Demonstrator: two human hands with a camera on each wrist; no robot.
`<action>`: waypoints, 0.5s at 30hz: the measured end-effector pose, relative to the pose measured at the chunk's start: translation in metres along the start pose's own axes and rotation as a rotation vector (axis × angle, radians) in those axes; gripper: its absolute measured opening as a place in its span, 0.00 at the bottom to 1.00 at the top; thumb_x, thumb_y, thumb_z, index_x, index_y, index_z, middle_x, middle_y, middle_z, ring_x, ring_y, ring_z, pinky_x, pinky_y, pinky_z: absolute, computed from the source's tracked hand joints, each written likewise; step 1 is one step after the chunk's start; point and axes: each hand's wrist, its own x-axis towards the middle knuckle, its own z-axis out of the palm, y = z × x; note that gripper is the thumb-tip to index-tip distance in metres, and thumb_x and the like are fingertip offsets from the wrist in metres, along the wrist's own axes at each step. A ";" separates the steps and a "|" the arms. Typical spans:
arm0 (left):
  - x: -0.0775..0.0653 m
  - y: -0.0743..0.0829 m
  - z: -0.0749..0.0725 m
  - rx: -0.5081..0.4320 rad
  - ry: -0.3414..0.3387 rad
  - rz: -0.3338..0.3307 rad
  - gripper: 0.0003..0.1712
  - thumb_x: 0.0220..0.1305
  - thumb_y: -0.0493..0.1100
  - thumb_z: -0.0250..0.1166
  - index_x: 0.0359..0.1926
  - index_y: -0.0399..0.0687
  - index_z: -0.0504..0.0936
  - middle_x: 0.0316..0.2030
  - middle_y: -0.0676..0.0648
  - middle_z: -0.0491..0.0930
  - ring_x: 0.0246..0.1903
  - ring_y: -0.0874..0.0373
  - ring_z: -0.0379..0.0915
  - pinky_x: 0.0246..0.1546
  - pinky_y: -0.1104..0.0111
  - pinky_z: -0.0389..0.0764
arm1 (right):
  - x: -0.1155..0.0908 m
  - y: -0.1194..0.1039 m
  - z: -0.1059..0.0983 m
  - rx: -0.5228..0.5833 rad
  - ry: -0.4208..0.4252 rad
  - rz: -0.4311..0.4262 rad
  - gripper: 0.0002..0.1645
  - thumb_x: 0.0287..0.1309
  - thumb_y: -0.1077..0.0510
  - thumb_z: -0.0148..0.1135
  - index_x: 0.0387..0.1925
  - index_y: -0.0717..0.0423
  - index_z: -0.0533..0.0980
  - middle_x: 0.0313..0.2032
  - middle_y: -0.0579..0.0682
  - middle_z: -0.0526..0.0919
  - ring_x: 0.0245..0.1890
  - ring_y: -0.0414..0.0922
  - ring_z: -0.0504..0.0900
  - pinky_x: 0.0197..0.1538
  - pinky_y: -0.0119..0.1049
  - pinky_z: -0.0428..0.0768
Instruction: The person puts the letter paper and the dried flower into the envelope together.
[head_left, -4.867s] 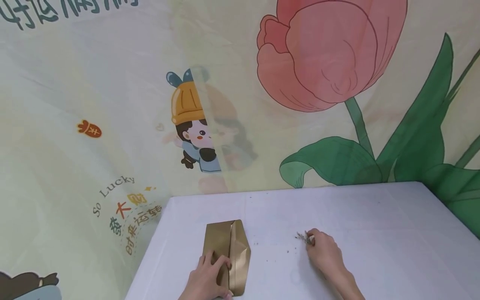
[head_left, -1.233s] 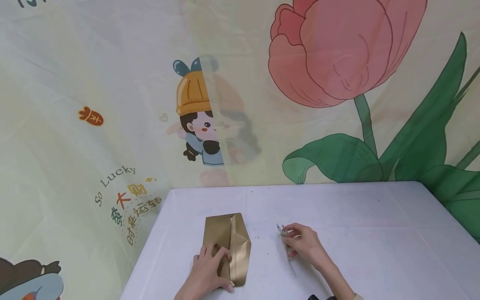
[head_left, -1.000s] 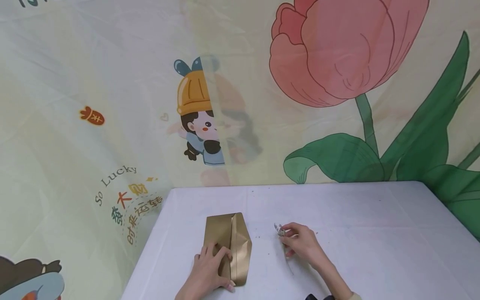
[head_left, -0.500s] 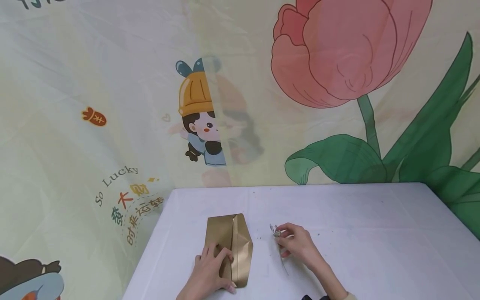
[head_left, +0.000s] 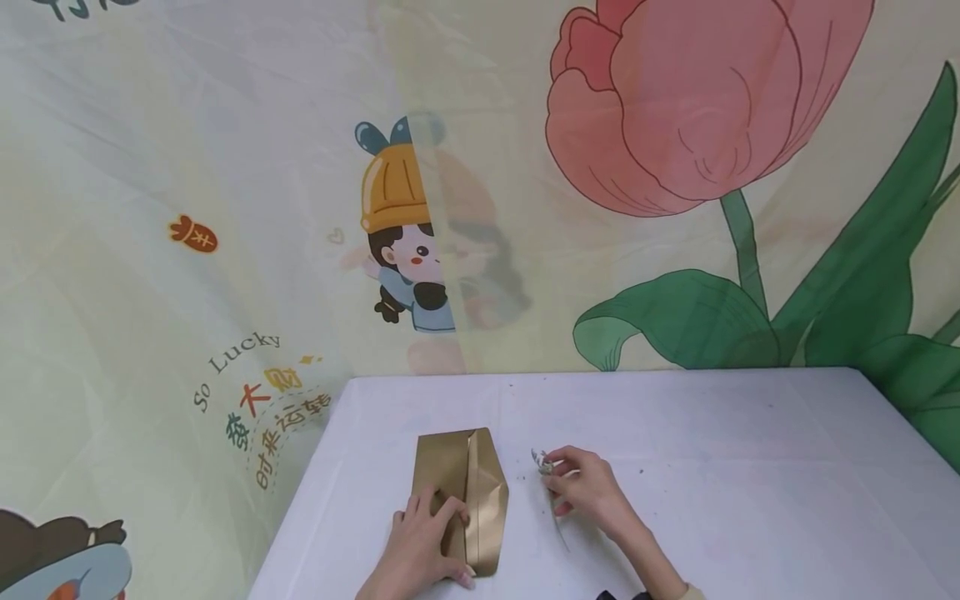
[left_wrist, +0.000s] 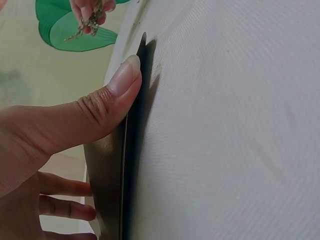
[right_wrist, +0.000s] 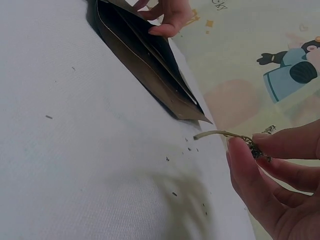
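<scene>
A gold envelope (head_left: pixel 489 508) lies on the table with its flap out to the right; in the right wrist view its mouth gapes. My left hand (head_left: pixel 420 542) holds it, fingertips bent onto its upper face and thumb at its near edge. In the left wrist view the thumb (left_wrist: pixel 117 90) sits along the envelope's dark edge. Just right of the flap, my right hand (head_left: pixel 588 483) pinches a dried plant sprig (head_left: pixel 543 463) between thumb and fingers. Its thin stem (right_wrist: pixel 215 133) sticks out toward the envelope in the right wrist view, with the crumbly head between the fingertips.
Dark crumbs (right_wrist: pixel 174 194) are scattered on the white-covered table (head_left: pixel 720 483). Behind the table hangs a printed cloth (head_left: pixel 510 167) with a large tulip. A black object (head_left: pixel 609 595) shows at the bottom edge by the right forearm.
My right hand has moved left toward the envelope with the sprig, which it held farther right over the table about five seconds ago. The left hand stays on the envelope.
</scene>
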 end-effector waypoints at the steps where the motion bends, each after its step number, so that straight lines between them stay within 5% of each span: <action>1: 0.000 0.000 0.000 0.000 0.000 0.003 0.42 0.25 0.66 0.82 0.46 0.70 0.73 0.66 0.30 0.66 0.62 0.35 0.65 0.43 0.46 0.69 | 0.000 0.000 0.001 0.002 -0.001 -0.003 0.20 0.57 0.69 0.69 0.52 0.64 0.80 0.36 0.54 0.83 0.23 0.44 0.84 0.25 0.39 0.84; 15: -0.001 -0.003 0.001 -0.003 0.006 0.005 0.42 0.26 0.67 0.83 0.46 0.70 0.74 0.65 0.31 0.67 0.60 0.37 0.65 0.44 0.45 0.70 | -0.004 -0.008 0.006 0.028 -0.041 -0.043 0.20 0.57 0.69 0.70 0.52 0.65 0.80 0.37 0.55 0.83 0.21 0.44 0.83 0.25 0.39 0.85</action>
